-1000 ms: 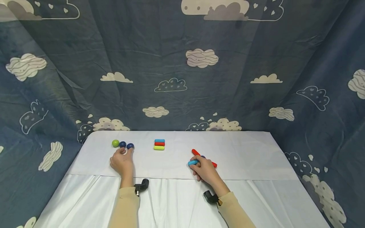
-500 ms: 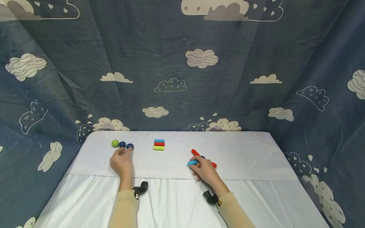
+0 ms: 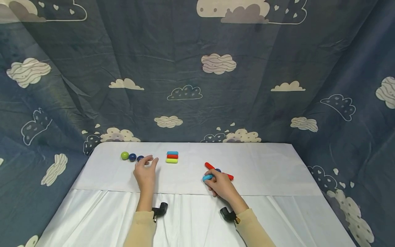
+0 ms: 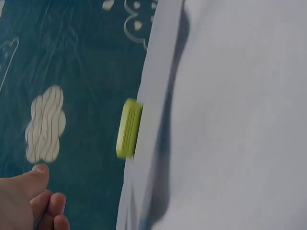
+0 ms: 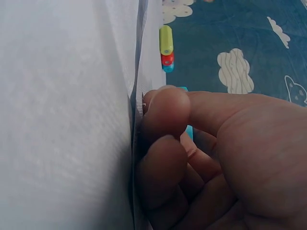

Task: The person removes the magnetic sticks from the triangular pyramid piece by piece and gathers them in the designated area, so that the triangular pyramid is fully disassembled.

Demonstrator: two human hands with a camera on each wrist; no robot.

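Observation:
My left hand (image 3: 145, 175) hovers over the cloth with thumb and forefinger apart and nothing between them. Just left of its fingertips is a dark blue ball (image 3: 140, 158), partly covered by the hand. A second dark blue ball (image 3: 132, 157) and a green ball (image 3: 124, 155) continue the row leftward. My right hand (image 3: 221, 185) pinches a light blue stick (image 3: 207, 177) between thumb and fingers. Behind that hand, red stick parts (image 3: 209, 166) show on both sides of another dark blue ball (image 3: 218, 170), which the hand partly hides.
Between the hands, farther back, a light blue stick (image 3: 172, 153), a red stick (image 3: 172, 156) and a grooved yellow-green stick (image 4: 129, 128) lie side by side. White cloth (image 3: 265, 164) covers the table. A dark cloud-patterned curtain (image 3: 185, 109) hangs behind and at both sides.
My left hand has left the dark blue balls and moved right, with thumb and forefinger spread. My right hand keeps its pinch on the light blue stick; the red pieces have shifted slightly left.

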